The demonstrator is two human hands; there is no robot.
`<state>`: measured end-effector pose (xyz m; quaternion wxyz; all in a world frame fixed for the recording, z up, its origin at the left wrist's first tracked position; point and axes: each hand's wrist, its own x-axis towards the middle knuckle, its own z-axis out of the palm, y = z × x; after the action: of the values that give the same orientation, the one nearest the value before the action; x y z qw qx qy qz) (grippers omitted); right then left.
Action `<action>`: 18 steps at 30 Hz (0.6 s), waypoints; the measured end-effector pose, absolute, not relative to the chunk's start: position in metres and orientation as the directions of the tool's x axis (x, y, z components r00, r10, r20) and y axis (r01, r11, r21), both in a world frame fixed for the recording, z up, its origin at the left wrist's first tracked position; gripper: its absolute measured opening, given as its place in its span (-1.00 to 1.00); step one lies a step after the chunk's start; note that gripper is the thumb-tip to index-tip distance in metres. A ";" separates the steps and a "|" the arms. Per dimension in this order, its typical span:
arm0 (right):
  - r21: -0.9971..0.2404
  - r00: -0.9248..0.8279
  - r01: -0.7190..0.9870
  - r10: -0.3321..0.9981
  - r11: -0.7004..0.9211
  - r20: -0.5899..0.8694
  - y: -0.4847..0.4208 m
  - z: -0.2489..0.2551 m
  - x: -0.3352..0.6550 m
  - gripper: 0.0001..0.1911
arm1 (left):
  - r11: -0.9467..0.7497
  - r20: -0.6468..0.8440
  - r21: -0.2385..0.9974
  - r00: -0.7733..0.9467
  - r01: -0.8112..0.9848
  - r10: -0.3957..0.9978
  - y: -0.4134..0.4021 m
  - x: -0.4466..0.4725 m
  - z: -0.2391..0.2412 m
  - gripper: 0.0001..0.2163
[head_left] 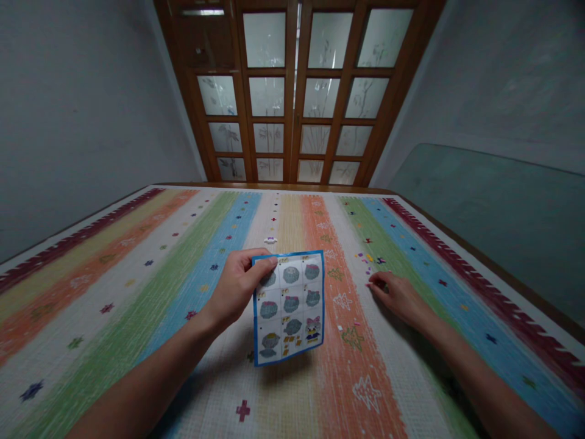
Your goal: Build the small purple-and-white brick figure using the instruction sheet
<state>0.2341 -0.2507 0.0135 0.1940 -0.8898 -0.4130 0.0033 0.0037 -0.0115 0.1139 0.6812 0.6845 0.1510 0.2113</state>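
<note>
My left hand (pixel 237 283) pinches the upper left edge of a blue-bordered instruction sheet (pixel 292 308), holding it tilted up above the table. Printed on it are step pictures of a grey, brick-built round shape and, at the lower right, a figure with a pink bow. Over the table to the right, my right hand (pixel 397 296) has its thumb and forefinger together; whatever is between the tips is too small to make out. Just beyond those fingertips lie several tiny yellow and purple pieces (pixel 369 258). A small white and purple piece (pixel 270 240) lies beyond the sheet.
A striped, patterned cloth (pixel 192 360) covers the table. A tiny white piece (pixel 340 328) and some pink bits lie to the right of the sheet. Wooden doors with glass panes (pixel 292 91) stand past the far edge, and a pale green panel (pixel 493 213) leans at the right.
</note>
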 end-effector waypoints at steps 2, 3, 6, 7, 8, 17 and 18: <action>-0.415 0.616 0.748 0.774 -0.517 0.146 -0.252 0.013 0.223 -0.80 | -0.029 0.087 0.996 0.867 -0.084 0.491 -0.011 0.004 0.114 -0.79; -0.451 0.587 0.753 0.799 -0.479 0.132 -0.253 0.012 0.217 -0.79 | -0.033 0.090 0.996 0.867 -0.085 0.489 -0.011 0.004 0.114 -0.79; -0.529 0.492 0.757 0.868 -0.384 0.073 -0.253 0.005 0.197 -0.79 | -0.045 0.105 0.994 0.867 -0.096 0.486 -0.010 0.004 0.112 -0.77; -0.540 0.468 0.758 0.882 -0.365 0.060 -0.253 0.002 0.192 -0.80 | -0.048 0.109 0.994 0.867 -0.098 0.486 -0.010 0.004 0.112 -0.76; -0.546 0.452 0.760 0.891 -0.353 0.052 -0.253 0.000 0.187 -0.80 | -0.049 0.111 0.994 0.867 -0.100 0.486 -0.010 0.004 0.112 -0.76; -0.551 0.402 0.774 0.915 -0.313 0.045 -0.251 0.001 0.180 -0.80 | -0.045 0.122 0.992 0.867 -0.114 0.482 -0.012 0.003 0.114 -0.76; -0.552 0.402 0.773 0.914 -0.313 0.045 -0.251 0.001 0.179 -0.80 | -0.040 0.121 0.992 0.869 -0.116 0.480 -0.012 0.003 0.114 -0.76</action>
<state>0.1792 -0.2511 0.0013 0.2537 -0.7980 -0.5286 0.1396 0.0029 -0.0118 0.1140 0.6800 0.6870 0.1325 0.2194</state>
